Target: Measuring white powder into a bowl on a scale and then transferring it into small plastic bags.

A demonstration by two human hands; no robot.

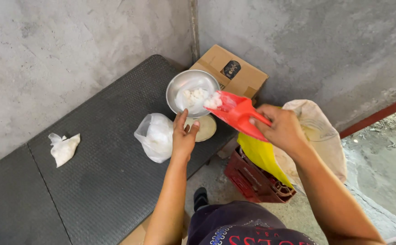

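Red plastic scoop (236,111), wedge-shaped and glossy, sits just right of the frame's centre, tipped so its mouth hangs over the rim of a round metal bowl (182,82). A heap of white, lumpy granules (213,101) lies at the scoop's lip, and more of the same white stuff lies inside a thin clear plastic bag (190,99) lining the bowl. The right hand (282,129) comes in from the lower right with the forearm stretched diagonally; its fingers are curled tight round the scoop's handle. The left hand (184,134) reaches straight up from the bottom centre, palm down, fingers loosely spread and partly open, their tips touching the bowl's near edge and the bag's rim; it grips nothing firmly that I can see.

The bowl stands on a small scale with a pale round dial (205,128), on a dark, ribbed rubbery mat (102,177). Just left of the left hand lies a filled, knotted clear bag (155,136); a smaller crumpled one (64,147) rests at the far left. Behind the bowl is a brown cardboard box (234,72). Below the right hand are a yellow sheet (264,156), a dark red crate (252,181) and a pale woven sack (320,136), all against rough grey concrete walls (71,50).
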